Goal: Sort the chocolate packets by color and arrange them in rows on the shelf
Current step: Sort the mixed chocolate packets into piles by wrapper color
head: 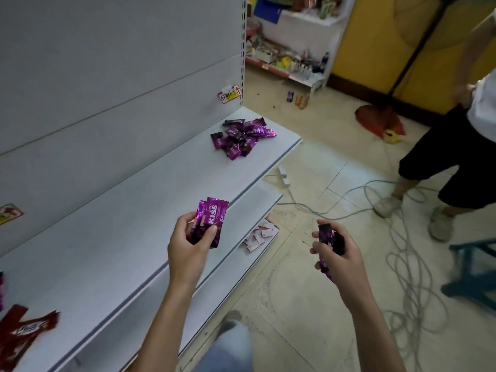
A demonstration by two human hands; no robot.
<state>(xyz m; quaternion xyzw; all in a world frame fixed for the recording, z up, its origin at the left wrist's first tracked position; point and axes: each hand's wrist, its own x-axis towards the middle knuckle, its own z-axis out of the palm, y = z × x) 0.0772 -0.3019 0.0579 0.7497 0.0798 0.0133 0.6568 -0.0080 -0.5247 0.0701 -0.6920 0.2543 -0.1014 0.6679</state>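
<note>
— What are your hands holding?
— My left hand (188,237) is gripping purple Choco Kiss packets (212,216) above the shelf (120,224); my right hand (335,251) is clutching a darker purple bunch (328,236) over the floor (308,304).
— And the rest?
— A purple heap (241,136) is lying far beyond my left fingers (183,220); red packets (24,328) are lying well to their left.

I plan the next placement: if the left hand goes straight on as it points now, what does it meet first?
The left hand would likely pass over bare shelf and first meet the pile of purple packets; depth is unclear.
</note>
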